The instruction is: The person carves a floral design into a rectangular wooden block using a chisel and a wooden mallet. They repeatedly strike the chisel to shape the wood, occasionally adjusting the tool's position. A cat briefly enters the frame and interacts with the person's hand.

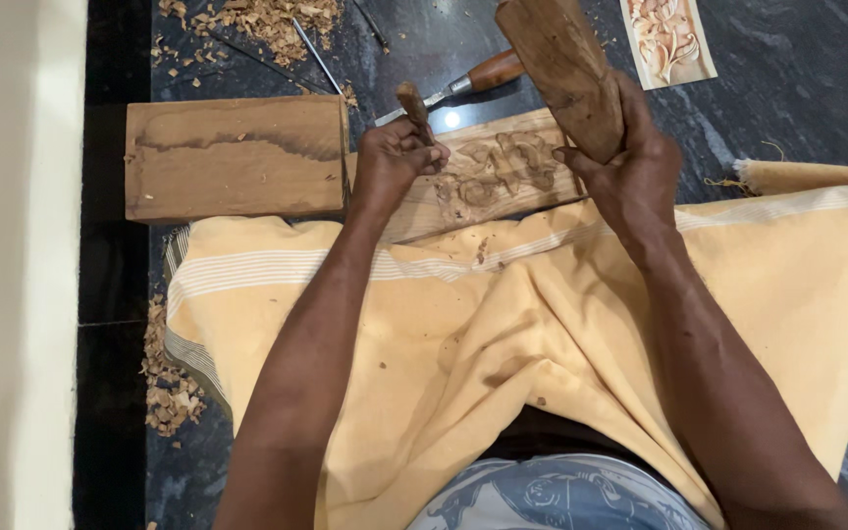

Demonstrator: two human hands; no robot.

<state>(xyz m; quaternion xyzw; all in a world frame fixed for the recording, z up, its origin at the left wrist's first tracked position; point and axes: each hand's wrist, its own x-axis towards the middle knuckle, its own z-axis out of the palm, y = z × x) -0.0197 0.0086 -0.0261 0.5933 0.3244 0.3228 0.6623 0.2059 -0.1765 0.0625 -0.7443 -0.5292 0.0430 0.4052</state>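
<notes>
While your left hand wraps its fingers tight around a small chisel, the blade is hidden under the hand, so you cannot see where it meets the carved wood panel. Your right hand grips a wooden mallet, fingers closed around it; its top is cut off by the picture edge. The panel lies across the yellow cloth on your lap, its near edge covered by cloth. Just beside it on the left is a plain board. A second chisel lies on the dark floor behind the panel.
</notes>
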